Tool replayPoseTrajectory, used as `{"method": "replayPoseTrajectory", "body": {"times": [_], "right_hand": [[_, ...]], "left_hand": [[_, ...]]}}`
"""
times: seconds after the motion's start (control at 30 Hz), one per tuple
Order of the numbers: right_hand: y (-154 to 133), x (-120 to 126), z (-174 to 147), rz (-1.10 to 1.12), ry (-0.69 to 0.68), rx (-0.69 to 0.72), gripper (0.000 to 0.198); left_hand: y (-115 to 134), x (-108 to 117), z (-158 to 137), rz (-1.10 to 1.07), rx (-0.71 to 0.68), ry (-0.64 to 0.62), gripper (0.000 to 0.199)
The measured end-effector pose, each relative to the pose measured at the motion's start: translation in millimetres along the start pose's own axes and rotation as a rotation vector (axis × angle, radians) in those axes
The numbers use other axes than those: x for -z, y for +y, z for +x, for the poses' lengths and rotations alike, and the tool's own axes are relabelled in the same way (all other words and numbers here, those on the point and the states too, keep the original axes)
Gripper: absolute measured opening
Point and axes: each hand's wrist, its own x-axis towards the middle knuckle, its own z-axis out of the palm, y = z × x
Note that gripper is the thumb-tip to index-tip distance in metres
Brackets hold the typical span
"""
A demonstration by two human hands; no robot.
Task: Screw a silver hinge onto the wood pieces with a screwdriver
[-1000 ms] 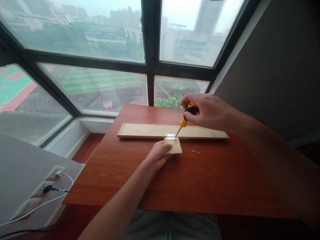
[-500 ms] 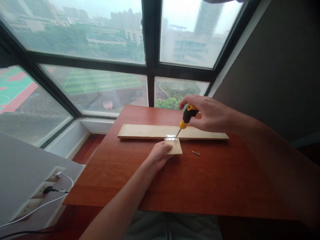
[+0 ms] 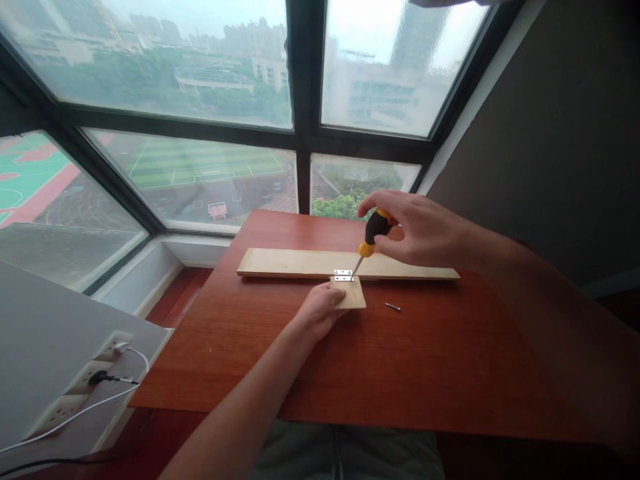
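Note:
My left hand point(image 3: 323, 308) grips a small square wooden piece point(image 3: 354, 297) by its left side, thumb on top. A silver hinge point(image 3: 343, 275) spans from this piece to a long pale wooden board point(image 3: 285, 262) lying across the table. In my right hand point(image 3: 413, 223) is a yellow-and-black screwdriver point(image 3: 376, 230), its handle between thumb and fingers. The screwdriver tilts, with its tip at the right end of the hinge's near leaf. Whether a screw sits under the tip is too small to tell. A small metal screw point(image 3: 393, 307) lies to the right of the wooden piece.
The reddish-brown table point(image 3: 425, 373) stands against large windows with dark frames point(image 3: 303, 133). Wall sockets point(image 3: 85, 380) with plugged-in white and black cables are low on the left. A dark wall point(image 3: 565, 147) rises on the right.
The whole view has shifted very slightly. Both hands keep their grips, and the screwdriver tip stays at the same spot on the hinge.

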Motion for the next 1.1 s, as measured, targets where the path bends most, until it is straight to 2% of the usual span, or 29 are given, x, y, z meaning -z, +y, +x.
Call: {"method": "replayPoseTrajectory", "body": {"times": [0.2,0.33,0.5,0.7,0.8,0.93,1.0,1.1], "right_hand": [[-4.2,-5.5,1.7,-0.171,0.122,-0.164,0.031],[-1.8,-6.2,0.4,-0.124,0.132,-0.116,0.017],[0.3,-5.0,-2.6,-0.058,0.091,-0.072,0.035],[-2.1,-6.9,-0.5,-0.206,0.121,-0.207,0.032],[-2.4,-4.6,-2.0,-0.17,0.088,-0.157,0.029],[-5.6,-0.9,-5.9,-0.12,0.021,-0.076,0.048],[-8.3,-1.6,-6.9,-0.163,0.06,-0.106,0.047],[-11.0,-5.5,-6.5,-0.276,0.162,-0.228,0.042]], "left_hand": [[-1.8,2.0,2.5,0.007,0.002,-0.007,0.02],[-2.1,2.8,3.8,0.006,0.0,-0.01,0.02],[-1.2,1.4,2.9,0.002,-0.005,0.0,0.022],[-1.4,1.4,2.1,0.008,0.0,-0.008,0.022],[-2.5,3.1,3.1,0.016,-0.01,-0.012,0.021],[-4.2,5.2,5.0,0.012,-0.01,-0.027,0.023],[-4.3,5.4,5.4,0.009,-0.006,-0.033,0.023],[-3.7,4.5,4.8,0.017,-0.007,-0.021,0.022]]}}
